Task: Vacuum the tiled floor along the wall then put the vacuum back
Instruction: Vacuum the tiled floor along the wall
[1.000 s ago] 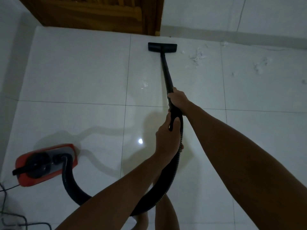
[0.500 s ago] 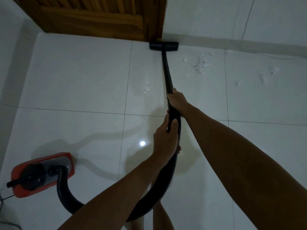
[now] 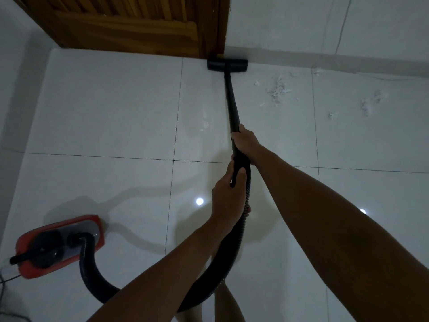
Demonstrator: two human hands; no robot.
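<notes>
1. Two bare hands are wrapped around the black vacuum wand (image 3: 232, 101), and the scene is listed from left to right.
2. Far to the left of the fingers and nearer the camera, a red canister vacuum (image 3: 58, 245) is seen resting on the white tiled floor (image 3: 111, 117), with a thin cord trailing off at the left edge.
3. From the canister's top, a black ribbed hose (image 3: 232, 252) is looped along the floor, passed under the left forearm and brought up to the left hand.
4. The left hand (image 3: 228, 196) is closed around the top of the hose where it joins the wand's handle; its thumb is laid along the handle and its fingertips (image 3: 248, 209) are seen curled round the far side.
5. Just beyond it, the right hand (image 3: 246, 141) is closed fully around the wand, the two hands being close together but not touching.
6. Well ahead of the right hand's fingers, the black floor nozzle (image 3: 227, 64) is set flat on the tiles, pressed against the base of the wall (image 3: 301, 31) beside the corner of a wooden door (image 3: 130, 26).
7. To the right of the wand, white scraps of debris (image 3: 278, 90) are scattered on the floor near the wall.
</notes>
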